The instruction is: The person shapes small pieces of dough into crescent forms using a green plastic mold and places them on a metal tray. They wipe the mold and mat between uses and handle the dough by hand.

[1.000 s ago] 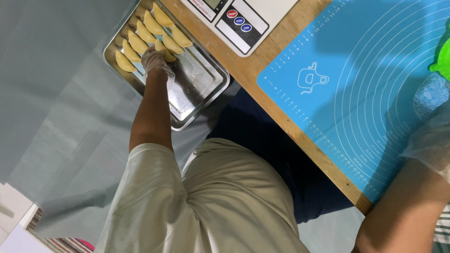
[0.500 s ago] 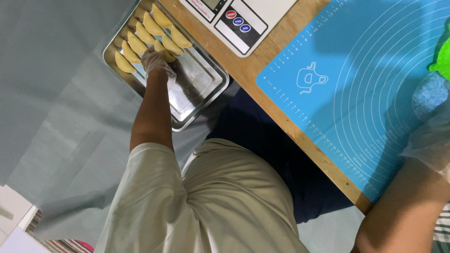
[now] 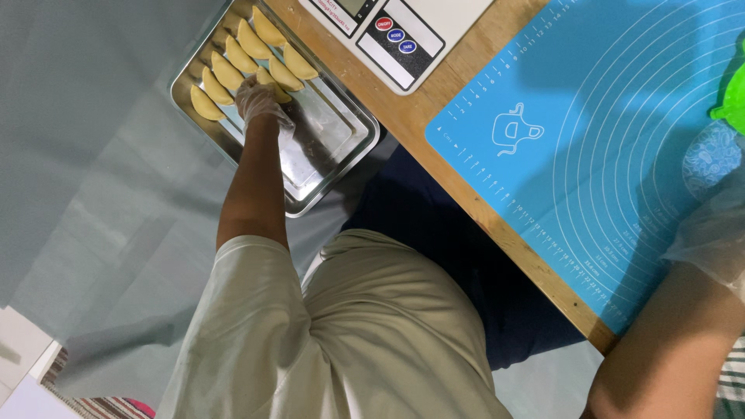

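Observation:
My left hand [image 3: 260,97], in a thin clear glove, reaches over a metal tray [image 3: 330,159] and its fingers close on a yellow crescent dumpling [image 3: 273,84] in the tray's middle. Several more dumplings [image 3: 225,70] lie in rows at the tray's far end; the near half is bare metal. My right hand [image 3: 718,221], also gloved, sits at the right edge above the blue silicone mat [image 3: 590,155]. It is mostly cut off, so I cannot see its fingers.
A white kitchen scale [image 3: 403,31] with coloured buttons stands on the wooden table [image 3: 473,66] beside the tray. A bright green object [image 3: 733,97] lies at the mat's far right. The tray overhangs the table's edge, above grey floor.

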